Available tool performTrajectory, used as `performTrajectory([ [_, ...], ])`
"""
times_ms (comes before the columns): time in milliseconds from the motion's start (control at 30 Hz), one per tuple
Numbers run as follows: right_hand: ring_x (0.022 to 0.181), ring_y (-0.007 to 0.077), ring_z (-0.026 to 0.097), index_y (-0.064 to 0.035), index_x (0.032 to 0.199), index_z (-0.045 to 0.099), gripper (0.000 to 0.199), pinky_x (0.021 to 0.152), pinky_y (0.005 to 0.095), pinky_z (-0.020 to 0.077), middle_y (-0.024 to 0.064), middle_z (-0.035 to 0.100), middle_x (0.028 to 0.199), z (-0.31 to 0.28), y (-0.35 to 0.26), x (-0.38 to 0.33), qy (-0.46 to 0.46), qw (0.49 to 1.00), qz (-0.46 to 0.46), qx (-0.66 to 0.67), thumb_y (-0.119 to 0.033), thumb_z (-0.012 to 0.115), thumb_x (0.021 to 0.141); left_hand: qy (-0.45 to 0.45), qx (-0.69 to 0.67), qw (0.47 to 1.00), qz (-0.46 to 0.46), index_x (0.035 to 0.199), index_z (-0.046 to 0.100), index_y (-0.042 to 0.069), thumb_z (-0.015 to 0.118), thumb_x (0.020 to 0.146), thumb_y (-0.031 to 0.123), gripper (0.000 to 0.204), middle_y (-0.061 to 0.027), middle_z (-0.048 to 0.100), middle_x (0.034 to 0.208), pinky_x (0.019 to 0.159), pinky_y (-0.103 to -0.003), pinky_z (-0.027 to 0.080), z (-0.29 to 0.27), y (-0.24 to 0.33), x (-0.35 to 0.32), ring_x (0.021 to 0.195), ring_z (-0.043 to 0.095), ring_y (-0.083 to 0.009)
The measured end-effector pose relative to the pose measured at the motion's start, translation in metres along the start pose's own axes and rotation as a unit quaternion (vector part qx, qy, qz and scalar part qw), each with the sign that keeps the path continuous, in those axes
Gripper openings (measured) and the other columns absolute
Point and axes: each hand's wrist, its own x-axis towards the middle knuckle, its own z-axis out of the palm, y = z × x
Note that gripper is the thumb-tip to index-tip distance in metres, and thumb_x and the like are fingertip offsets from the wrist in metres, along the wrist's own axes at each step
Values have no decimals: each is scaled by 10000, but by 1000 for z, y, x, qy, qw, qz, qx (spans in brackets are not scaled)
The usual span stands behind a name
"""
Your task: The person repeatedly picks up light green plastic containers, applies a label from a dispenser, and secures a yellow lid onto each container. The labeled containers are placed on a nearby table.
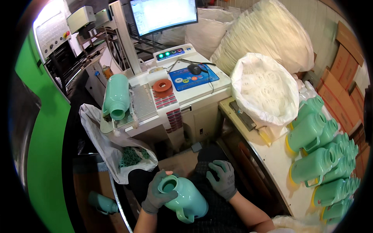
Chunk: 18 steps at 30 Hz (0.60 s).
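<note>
A mint-green plastic jug [189, 197] with a side handle rests tilted in my lap, its round open mouth toward me. My left hand [160, 193], in a grey glove, grips it around the neck. To the right of the jug, my right hand [221, 179] is held over my thigh, gloved in grey too. Its fingers are loosely bent and apart, with nothing seen in them. Another mint-green jug [117, 96] lies on its side on the metal bed of the white machine [143, 103], mouth toward me.
On the machine are a red-brown ring [162, 86], a label strip [174, 119] and a black mouse [194, 69]. A white sack [248, 91] of pale rings stands right, beside several yellow-based jugs [311, 167] on the table [272, 171]. Another sack [101, 141] holds green scraps.
</note>
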Motion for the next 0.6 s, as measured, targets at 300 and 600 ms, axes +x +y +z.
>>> performTrajectory([
  [300,1122,334,648,-106,1159,698,327,980,462,516,109,683,1179,-8,-1,10,26,994,0,108,-160,806,855,-7,-18,999,38,1458,511,22,896,768,379,867,-123,635,1325,1062,-400,490,-13,2,14,1211,615,-236],
  [600,928,329,695,-49,936,712,170,840,441,562,125,717,984,-196,-11,-152,162,965,166,-120,-175,810,879,-156,-51,986,24,1571,401,32,700,940,357,770,-167,573,1401,1135,-465,456,7,-26,57,1305,558,-305],
])
